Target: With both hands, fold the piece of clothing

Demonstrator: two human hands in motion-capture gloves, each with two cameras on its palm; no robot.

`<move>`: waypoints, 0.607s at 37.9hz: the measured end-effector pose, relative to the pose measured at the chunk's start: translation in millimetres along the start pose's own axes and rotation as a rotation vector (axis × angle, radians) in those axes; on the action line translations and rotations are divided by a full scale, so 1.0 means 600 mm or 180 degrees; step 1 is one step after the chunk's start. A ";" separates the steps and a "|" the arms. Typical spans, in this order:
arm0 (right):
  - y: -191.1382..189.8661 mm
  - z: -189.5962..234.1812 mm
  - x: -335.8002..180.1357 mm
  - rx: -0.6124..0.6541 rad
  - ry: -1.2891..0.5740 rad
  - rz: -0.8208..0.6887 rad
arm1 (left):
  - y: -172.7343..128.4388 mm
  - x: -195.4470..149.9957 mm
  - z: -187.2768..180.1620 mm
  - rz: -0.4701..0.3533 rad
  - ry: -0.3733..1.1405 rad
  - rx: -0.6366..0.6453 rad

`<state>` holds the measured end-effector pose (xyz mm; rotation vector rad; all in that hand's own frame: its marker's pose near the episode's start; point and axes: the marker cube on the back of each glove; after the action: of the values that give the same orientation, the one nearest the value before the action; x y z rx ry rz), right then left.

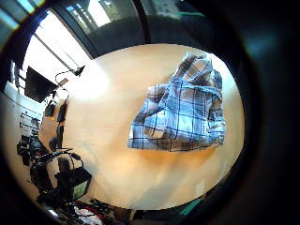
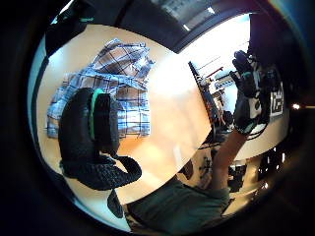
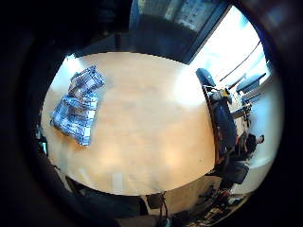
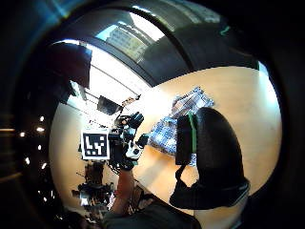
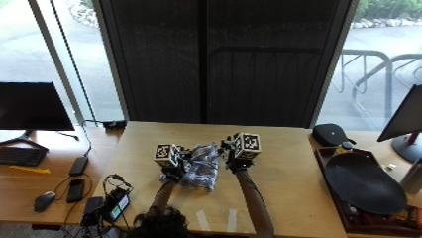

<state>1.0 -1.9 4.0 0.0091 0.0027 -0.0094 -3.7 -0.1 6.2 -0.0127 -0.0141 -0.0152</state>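
Hovering over bundled blue plaid shirt (image 5: 201, 171) mid-table (image 5: 284, 148); left hand (image 5: 173, 161), right hand (image 5: 234, 154) fingers spread, holding nothing; fold looks finished, next only tidy or withdraw

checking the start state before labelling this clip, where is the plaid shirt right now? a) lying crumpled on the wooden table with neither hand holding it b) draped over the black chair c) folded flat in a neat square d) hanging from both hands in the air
a: the plaid shirt lies rumpled on the table, and the palm views show both hands raised off it, the left hand and right hand holding nothing.
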 end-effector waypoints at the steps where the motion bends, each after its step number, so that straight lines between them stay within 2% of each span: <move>1: -0.001 0.002 0.000 0.0009 0.0000 -0.0011 | -0.003 -0.003 0.006 0.0001 -0.0014 0.0003; 4: -0.003 0.011 0.000 0.0031 -0.0021 -0.0057 | -0.016 -0.012 0.032 0.0097 -0.0069 0.0091; 8: -0.004 0.020 -0.002 -0.0017 -0.0112 -0.0057 | -0.011 0.013 0.012 0.0298 -0.0081 0.0225; 23: 0.000 0.030 0.017 -0.0075 -0.0174 0.0027 | -0.031 -0.017 0.068 0.0166 -0.0240 0.0106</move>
<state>11.3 -2.1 21.7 -0.0146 -0.0520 -0.0011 -14.9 -18.0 46.8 0.0198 -0.0896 0.0377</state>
